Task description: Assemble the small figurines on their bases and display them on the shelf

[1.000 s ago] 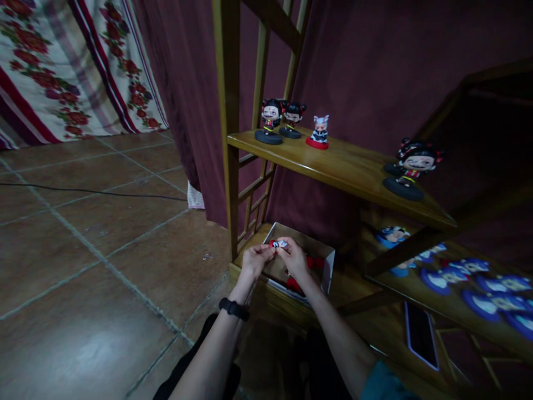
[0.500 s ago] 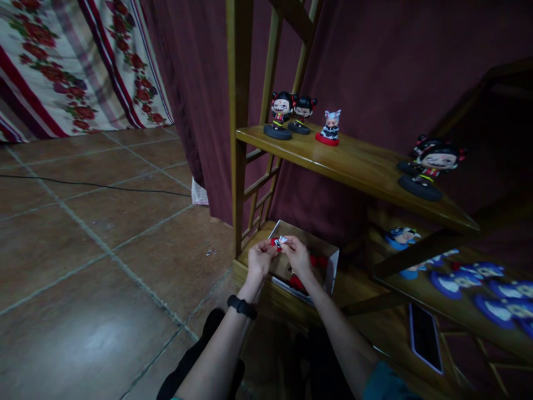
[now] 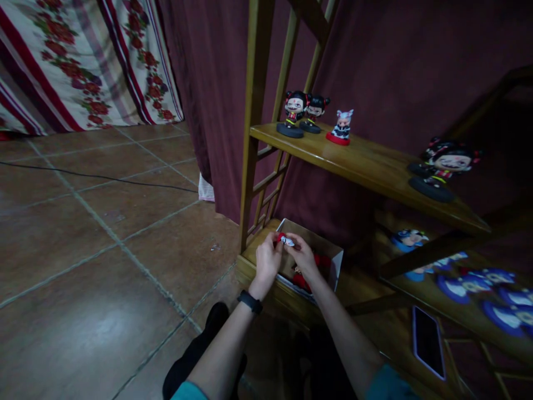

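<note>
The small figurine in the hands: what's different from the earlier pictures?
The small figurine has tilted; its pale end now slants down rightward. The view swung left. Nothing was let go: left hand and right hand still hold it. The box and shelf figures stayed put.

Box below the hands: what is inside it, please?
The box holds red items, seen either side of the right wrist. The left hand, right hand and held figurine hide part of the inside; the count is unclear.

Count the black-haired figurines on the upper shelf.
4: front-left figurine, rear-left figurine, front-right figurine and rear-right figurine, partly hidden. Others may be hidden.
</note>
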The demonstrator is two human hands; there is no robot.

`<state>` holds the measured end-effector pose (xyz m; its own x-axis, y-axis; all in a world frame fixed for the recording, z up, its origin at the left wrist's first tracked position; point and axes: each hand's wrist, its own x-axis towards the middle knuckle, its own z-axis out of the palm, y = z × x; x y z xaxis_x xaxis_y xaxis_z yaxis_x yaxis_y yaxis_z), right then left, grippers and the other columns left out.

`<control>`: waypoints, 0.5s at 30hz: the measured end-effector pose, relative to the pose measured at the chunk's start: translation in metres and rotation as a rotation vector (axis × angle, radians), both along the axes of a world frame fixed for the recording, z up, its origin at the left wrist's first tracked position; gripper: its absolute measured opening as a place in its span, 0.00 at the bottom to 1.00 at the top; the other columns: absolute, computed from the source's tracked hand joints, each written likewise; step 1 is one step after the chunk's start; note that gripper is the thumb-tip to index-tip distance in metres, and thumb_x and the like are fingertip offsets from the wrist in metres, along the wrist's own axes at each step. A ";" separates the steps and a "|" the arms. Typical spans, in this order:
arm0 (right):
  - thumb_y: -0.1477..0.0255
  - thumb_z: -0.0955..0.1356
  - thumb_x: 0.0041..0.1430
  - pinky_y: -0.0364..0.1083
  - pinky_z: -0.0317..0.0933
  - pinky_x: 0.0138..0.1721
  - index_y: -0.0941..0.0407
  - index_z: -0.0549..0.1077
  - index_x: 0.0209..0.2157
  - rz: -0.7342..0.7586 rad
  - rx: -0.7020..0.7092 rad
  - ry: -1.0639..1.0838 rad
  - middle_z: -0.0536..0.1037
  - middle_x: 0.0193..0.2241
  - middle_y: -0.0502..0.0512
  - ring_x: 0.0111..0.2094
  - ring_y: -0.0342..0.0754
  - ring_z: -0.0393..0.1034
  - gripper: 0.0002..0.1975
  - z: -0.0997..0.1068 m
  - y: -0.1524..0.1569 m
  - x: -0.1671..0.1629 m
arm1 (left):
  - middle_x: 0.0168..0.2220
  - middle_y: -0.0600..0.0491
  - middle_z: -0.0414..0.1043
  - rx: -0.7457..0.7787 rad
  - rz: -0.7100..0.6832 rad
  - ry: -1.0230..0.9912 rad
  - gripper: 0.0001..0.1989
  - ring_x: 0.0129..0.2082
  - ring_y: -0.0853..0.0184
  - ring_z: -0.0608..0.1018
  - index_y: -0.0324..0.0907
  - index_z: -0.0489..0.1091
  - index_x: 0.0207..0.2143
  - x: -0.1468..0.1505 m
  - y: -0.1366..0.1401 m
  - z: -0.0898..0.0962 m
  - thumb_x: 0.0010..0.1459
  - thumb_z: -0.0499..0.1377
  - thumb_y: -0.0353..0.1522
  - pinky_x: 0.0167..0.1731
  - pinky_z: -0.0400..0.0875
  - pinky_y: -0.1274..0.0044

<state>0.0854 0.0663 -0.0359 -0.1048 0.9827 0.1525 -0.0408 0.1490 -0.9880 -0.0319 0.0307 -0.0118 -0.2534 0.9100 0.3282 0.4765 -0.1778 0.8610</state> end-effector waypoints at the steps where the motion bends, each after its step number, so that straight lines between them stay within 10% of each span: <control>1: 0.69 0.70 0.44 0.50 0.61 0.49 0.52 0.72 0.41 0.015 -0.020 0.016 0.76 0.42 0.52 0.42 0.48 0.70 0.19 0.001 -0.001 0.001 | 0.37 0.49 0.73 0.006 -0.002 0.104 0.13 0.37 0.65 0.75 0.42 0.66 0.45 0.001 -0.004 0.003 0.58 0.51 0.30 0.37 0.66 0.75; 7: 0.69 0.71 0.42 0.49 0.64 0.45 0.52 0.72 0.42 0.039 -0.157 0.124 0.76 0.41 0.51 0.42 0.49 0.69 0.21 0.003 -0.005 0.002 | 0.39 0.47 0.69 -0.002 -0.109 0.601 0.17 0.41 0.63 0.71 0.42 0.63 0.51 0.001 -0.016 0.015 0.59 0.49 0.29 0.40 0.65 0.73; 15: 0.71 0.71 0.41 0.47 0.66 0.39 0.50 0.72 0.40 0.022 -0.246 0.320 0.77 0.40 0.50 0.40 0.48 0.70 0.20 -0.003 -0.014 -0.011 | 0.40 0.46 0.66 -0.028 -0.172 0.718 0.14 0.41 0.62 0.68 0.40 0.63 0.48 0.002 -0.016 0.017 0.60 0.48 0.27 0.40 0.65 0.72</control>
